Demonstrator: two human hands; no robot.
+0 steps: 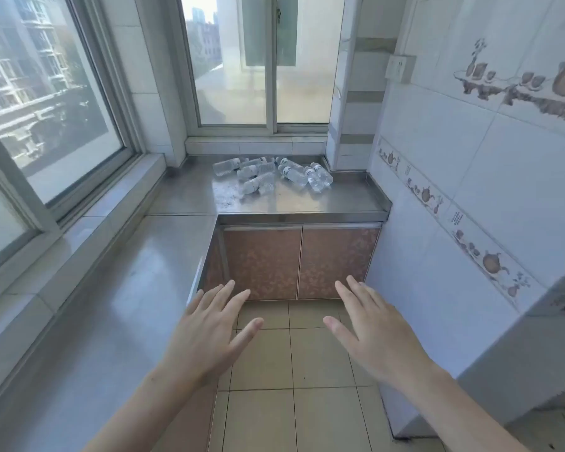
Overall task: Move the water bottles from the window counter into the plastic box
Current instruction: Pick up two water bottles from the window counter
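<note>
your left hand [206, 334] is held out in front of you, palm down, with the fingers straight and spread apart, and it holds nothing. your right hand [375, 334] is the same: flat, fingers spread, nothing in it. both hands hang in the air over the tiled floor [274, 402], near each other but not touching. the water bottles [271, 172] are far ahead of your hands, on the shiny metal counter [340, 199] under the window [258, 60] at the back. they are clear bottles with dark labels, all lying on their sides in a loose heap, some touching each other. one bottle [258, 184] lies a bit nearer to you than the rest. under that counter are two brown cupboard doors [300, 262], both closed. a long counter [111, 305] runs along your left side under a big side window [46, 93]. on your right is a white tiled wall [470, 174] with pictures of teapots on it.
</note>
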